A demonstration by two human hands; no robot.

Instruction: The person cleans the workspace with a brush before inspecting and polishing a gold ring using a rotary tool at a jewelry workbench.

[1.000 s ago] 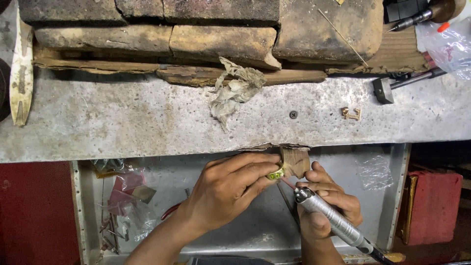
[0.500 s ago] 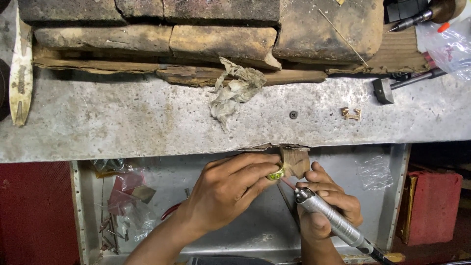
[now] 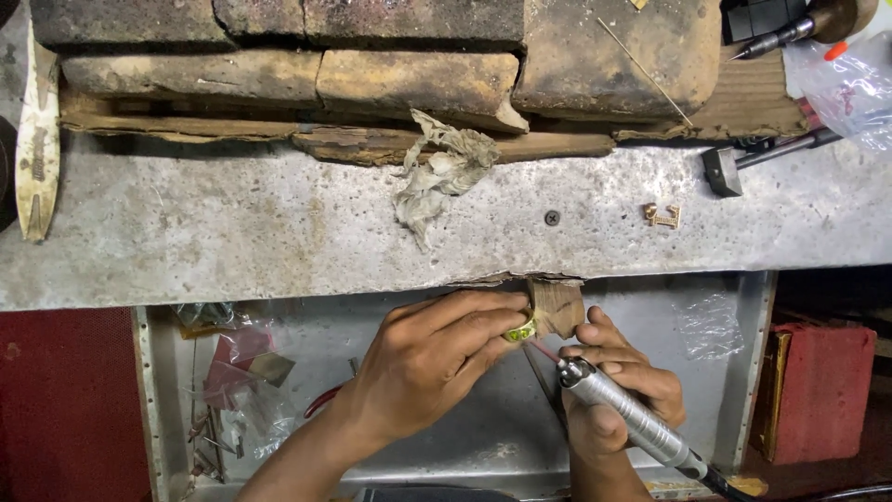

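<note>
Left hand (image 3: 427, 363) pinches a small yellow-green ring (image 3: 521, 329) in closed fingers against a wooden peg (image 3: 556, 305) (jutting from the grey tabletop (image 3: 232, 232)). Right hand (image 3: 621, 395), below the peg, grips a silver rotary tool (image 3: 632, 416), its tip just beside the ring.

Almost nothing differs across the pictures: the left hand (image 3: 432, 358) pinches the ring (image 3: 521, 329) against the wooden peg (image 3: 557, 305) exactly as before, and the right hand (image 3: 621, 395) shows no visible shift (nor the tool (image 3: 632, 416) it holds).
</note>
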